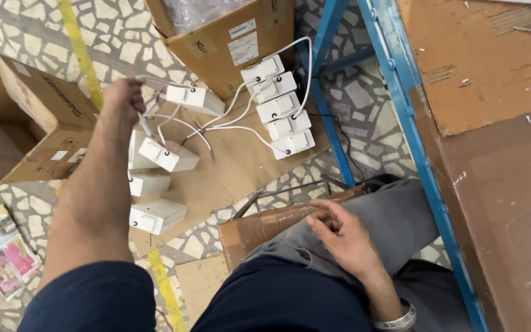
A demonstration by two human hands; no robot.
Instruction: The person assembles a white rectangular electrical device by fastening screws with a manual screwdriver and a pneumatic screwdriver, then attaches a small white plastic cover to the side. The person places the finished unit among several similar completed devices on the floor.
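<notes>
I saw left hand pinching white lead; five units stacked by box, four loose. Right hand lay spread on knee.

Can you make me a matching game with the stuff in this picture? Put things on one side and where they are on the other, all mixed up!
Things:
1. Left hand
2. Right hand
3. Row of five white boxes
4. Open cardboard box

Places:
A. Resting on the knee of the grey trousers
B. Lying on its side at the far left of the floor
C. Stretched out, pinching a thin white wire
D. Lined up side by side near the blue metal frame

Pairs: 1-C, 2-A, 3-D, 4-B
</notes>
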